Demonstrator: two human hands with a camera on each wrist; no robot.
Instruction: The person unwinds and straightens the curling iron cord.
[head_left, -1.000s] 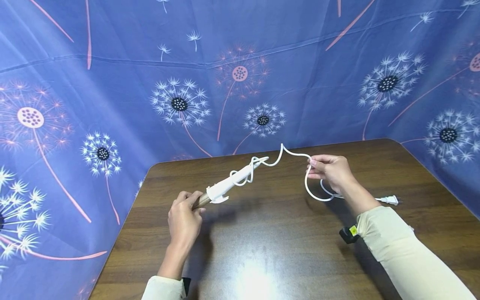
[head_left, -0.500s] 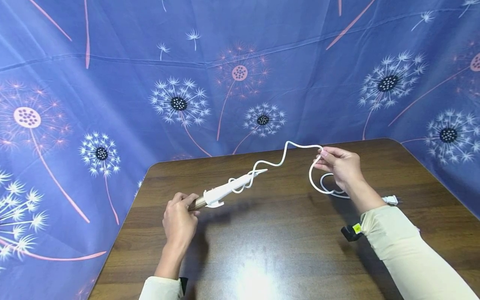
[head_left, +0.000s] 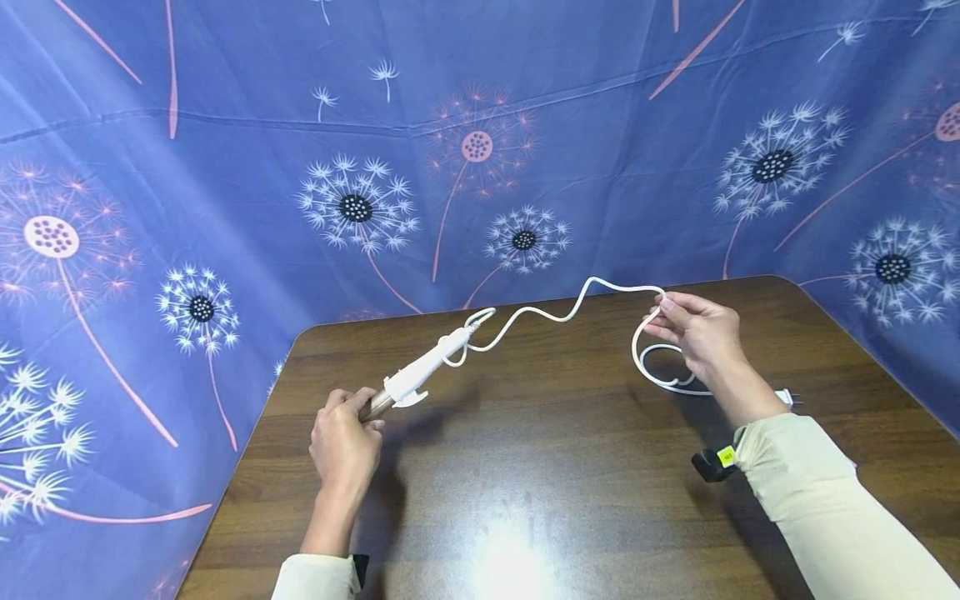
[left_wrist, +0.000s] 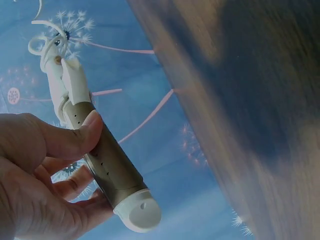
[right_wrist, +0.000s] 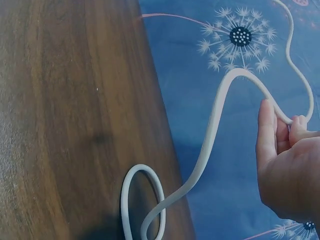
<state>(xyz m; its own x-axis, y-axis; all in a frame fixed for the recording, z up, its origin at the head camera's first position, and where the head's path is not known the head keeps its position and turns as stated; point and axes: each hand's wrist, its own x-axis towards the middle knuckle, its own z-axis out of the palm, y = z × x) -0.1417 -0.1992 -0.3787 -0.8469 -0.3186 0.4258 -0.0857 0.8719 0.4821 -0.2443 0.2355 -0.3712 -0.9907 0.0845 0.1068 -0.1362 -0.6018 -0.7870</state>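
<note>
My left hand [head_left: 345,442] grips the gold-brown barrel of a curling iron, holding it tilted above the table. Its white handle [head_left: 426,372] points up toward the back right, and a clamp lever juts from the underside. In the left wrist view, thumb and fingers wrap the barrel [left_wrist: 117,167] above its white end cap [left_wrist: 140,212]. The white power cord [head_left: 547,315] loops round the handle's end, then runs in waves to my right hand [head_left: 708,337], which pinches it between thumb and fingers. Beyond the pinch, the cord [right_wrist: 212,122] drops into a loop near the tabletop.
A two-prong plug [head_left: 786,398] lies on the table to the right, partly behind the right forearm. The wooden table [head_left: 525,467] ends at a back edge against a blue dandelion-print cloth [head_left: 600,150]. A bright glare shows on the near tabletop.
My right hand has moved right, drawing the cord along with it. My left hand and the curling iron have shifted left. Fewer cord turns lie round the handle, and the span between hands is longer.
</note>
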